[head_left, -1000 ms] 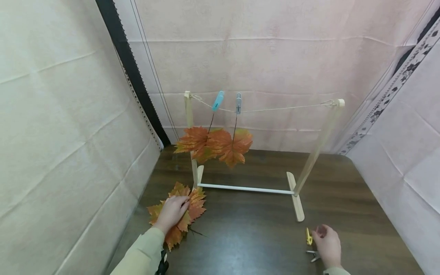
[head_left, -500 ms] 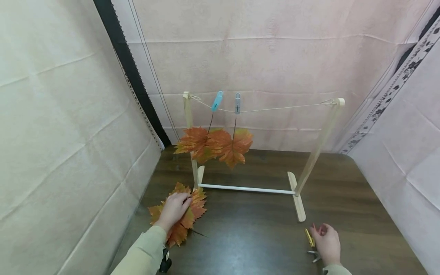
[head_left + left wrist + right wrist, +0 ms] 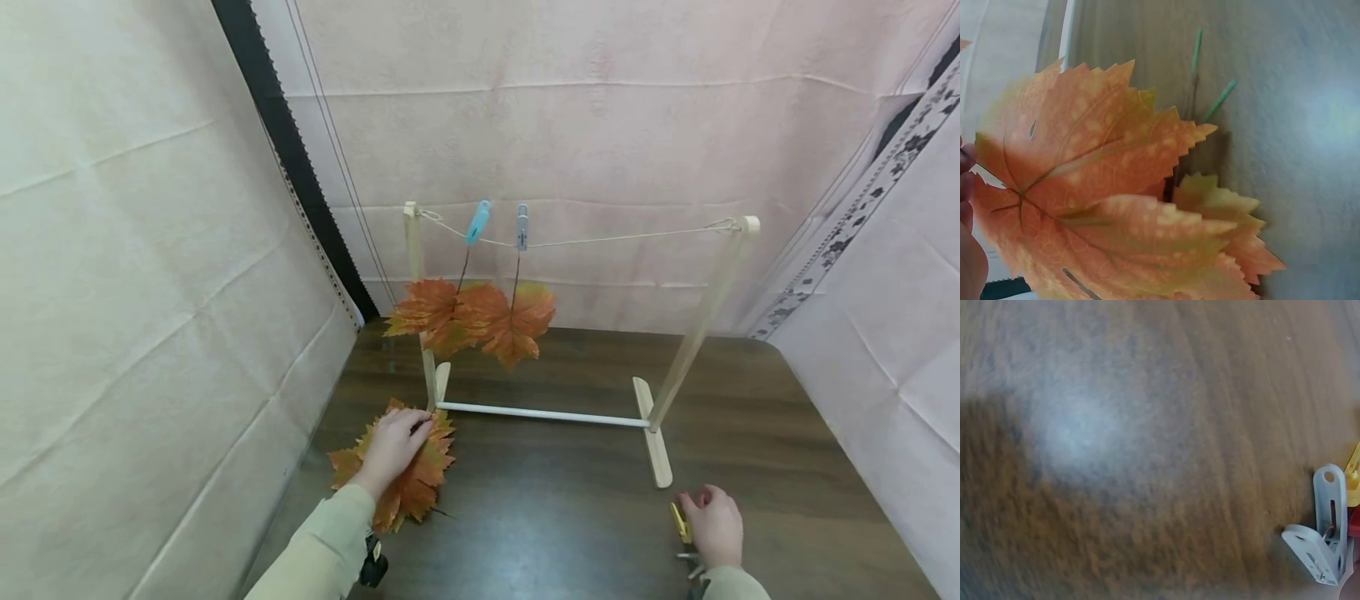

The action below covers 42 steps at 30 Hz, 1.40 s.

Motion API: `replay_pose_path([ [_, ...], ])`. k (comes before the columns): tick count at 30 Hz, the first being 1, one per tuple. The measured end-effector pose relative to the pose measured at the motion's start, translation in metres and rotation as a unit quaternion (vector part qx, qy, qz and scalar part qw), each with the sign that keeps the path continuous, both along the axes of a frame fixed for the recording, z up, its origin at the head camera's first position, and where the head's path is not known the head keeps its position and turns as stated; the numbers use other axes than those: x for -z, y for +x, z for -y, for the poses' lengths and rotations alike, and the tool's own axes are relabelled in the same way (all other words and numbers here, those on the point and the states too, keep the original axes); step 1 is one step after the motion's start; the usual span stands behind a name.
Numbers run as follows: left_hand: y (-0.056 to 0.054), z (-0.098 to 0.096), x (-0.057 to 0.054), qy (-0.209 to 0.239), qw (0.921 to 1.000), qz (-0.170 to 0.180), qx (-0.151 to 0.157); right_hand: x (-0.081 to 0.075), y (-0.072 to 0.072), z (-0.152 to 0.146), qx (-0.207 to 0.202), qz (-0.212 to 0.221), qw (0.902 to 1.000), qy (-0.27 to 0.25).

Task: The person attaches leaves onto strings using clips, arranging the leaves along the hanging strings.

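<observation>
My left hand [image 3: 393, 446] is over a pile of orange-yellow artificial maple leaves [image 3: 412, 492] at the rack's left foot. In the left wrist view, its fingertips pinch the short stem of the top maple leaf [image 3: 1091, 144]. More leaves lie beneath, two green-tipped stems poking out. At the lower right, my right hand [image 3: 716, 527] curls its fingers around a red clothespin [image 3: 1354, 522], mostly hidden in the grip and cut off by the right wrist view's edge. Beside it lie a yellow clothespin [image 3: 681, 523] and a light grey clothespin [image 3: 1329, 515].
A wooden rack [image 3: 701, 342] holds a string [image 3: 622, 240] between two posts. Two maple leaves [image 3: 513, 329] hang near its left end from a light blue clothespin [image 3: 477, 222] and a grey-blue clothespin [image 3: 522, 227]. Pale cloth walls [image 3: 150, 333] enclose the wooden table [image 3: 540, 517].
My left hand has shifted slightly up and right, with the top leaf moving along. My right hand has stayed nearly in place; the yellow clothespin beside it has tilted.
</observation>
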<state>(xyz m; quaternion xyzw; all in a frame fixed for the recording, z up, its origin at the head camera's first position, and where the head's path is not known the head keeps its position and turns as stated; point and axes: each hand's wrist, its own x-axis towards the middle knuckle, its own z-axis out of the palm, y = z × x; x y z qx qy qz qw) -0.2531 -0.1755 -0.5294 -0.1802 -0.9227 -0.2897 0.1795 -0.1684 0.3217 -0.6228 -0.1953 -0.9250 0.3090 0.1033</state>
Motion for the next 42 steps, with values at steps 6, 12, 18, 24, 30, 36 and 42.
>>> replay_pose_path([
  [6,-0.003,-0.008,-0.009,0.013,0.9996,0.025,-0.003,-0.008,-0.003,0.0,0.02,0.003,0.9998,-0.009],
  [12,-0.006,-0.015,-0.016,0.036,0.9992,0.014,0.001,-0.025,-0.011,-0.001,0.054,-0.032,0.9975,-0.033],
  [18,-0.008,-0.026,-0.029,0.052,0.9968,0.061,0.002,-0.052,-0.022,-0.004,0.059,-0.055,0.9946,-0.066],
  [24,-0.016,-0.039,-0.041,0.061,0.9951,0.078,0.006,-0.083,-0.038,-0.003,0.066,-0.091,0.9896,-0.09],
  [30,-0.023,-0.055,-0.055,0.075,0.9947,0.062,0.033,-0.113,-0.052,-0.003,0.089,-0.111,0.9838,-0.109],
  [36,-0.026,-0.072,-0.068,0.077,0.9953,0.038,0.044,-0.141,-0.058,0.007,0.077,-0.129,0.9783,-0.143],
  [42,-0.029,-0.089,-0.081,0.079,0.9954,0.029,0.047,-0.156,-0.063,0.019,0.056,-0.164,0.9714,-0.162],
])
